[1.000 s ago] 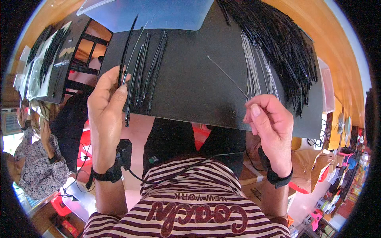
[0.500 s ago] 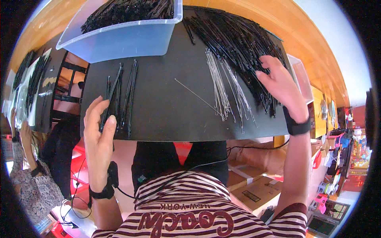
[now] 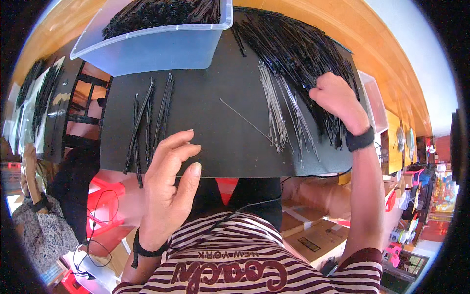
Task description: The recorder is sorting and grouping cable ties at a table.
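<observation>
My right hand (image 3: 335,95) is curled closed at the edge of a large pile of thin black rods (image 3: 293,49) on the right of the table. Whatever is in its fingers is hidden. My left hand (image 3: 171,181) hovers at the table's front edge, its fingers apart and holding nothing. Beyond it and to its left lie several loose black rods (image 3: 164,108). Thin silver wire rods with small hooked ends (image 3: 274,108) are spread beside the black pile. One silver wire (image 3: 245,119) lies aslant to their left.
A clear bluish plastic tub (image 3: 156,51) full of black rods stands at the back left of the dark table (image 3: 205,147). Beyond the right edge is a pale bin (image 3: 374,98). At far left, another person's arm (image 3: 32,176) is near more rods. Cardboard boxes (image 3: 316,240) sit below.
My left hand has moved right and nearer to me, away from the loose black rods. My right hand, loosely spread before, has closed at the black pile.
</observation>
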The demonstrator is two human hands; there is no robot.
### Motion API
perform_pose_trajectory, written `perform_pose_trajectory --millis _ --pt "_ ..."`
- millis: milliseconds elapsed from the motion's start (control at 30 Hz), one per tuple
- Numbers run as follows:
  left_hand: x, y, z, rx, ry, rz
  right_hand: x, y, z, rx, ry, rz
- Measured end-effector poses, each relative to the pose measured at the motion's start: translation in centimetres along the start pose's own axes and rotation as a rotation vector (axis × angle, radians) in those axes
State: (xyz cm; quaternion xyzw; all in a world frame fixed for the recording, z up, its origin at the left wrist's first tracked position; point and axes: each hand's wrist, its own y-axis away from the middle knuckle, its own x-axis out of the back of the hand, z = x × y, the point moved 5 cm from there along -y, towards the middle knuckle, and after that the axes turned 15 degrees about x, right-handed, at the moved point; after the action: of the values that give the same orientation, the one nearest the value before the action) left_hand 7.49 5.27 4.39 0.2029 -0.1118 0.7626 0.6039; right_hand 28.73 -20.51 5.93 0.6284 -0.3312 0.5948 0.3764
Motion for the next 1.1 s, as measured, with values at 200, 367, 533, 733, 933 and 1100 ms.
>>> perform_pose_trajectory --millis 200,367,533,733,933,1100 --pt "-1.4 -0.6 0.1 -0.026 0.065 -0.031 3.7 5.9 -0.5 -0.007 -0.114 0.085" --pt "-3.4 -1.1 0.0 0.033 0.161 -0.21 4.1 10.2 -2.3 -0.088 -0.441 0.174" --pt "-6.2 -0.9 0.6 0.153 0.312 -0.448 4.1 12.1 -8.6 0.112 -0.612 0.233" --pt "-7.8 -0.9 0.8 0.383 0.584 -0.542 2.2 13.1 -13.7 0.404 -0.521 0.229" --pt "-6.9 -0.9 1.5 0.432 0.575 -0.437 -0.6 13.6 -16.4 0.544 -0.402 0.15" --pt "-6.7 -0.6 0.5 0.558 0.604 -0.437 -0.7 12.2 -15.7 0.632 -0.567 0.137"
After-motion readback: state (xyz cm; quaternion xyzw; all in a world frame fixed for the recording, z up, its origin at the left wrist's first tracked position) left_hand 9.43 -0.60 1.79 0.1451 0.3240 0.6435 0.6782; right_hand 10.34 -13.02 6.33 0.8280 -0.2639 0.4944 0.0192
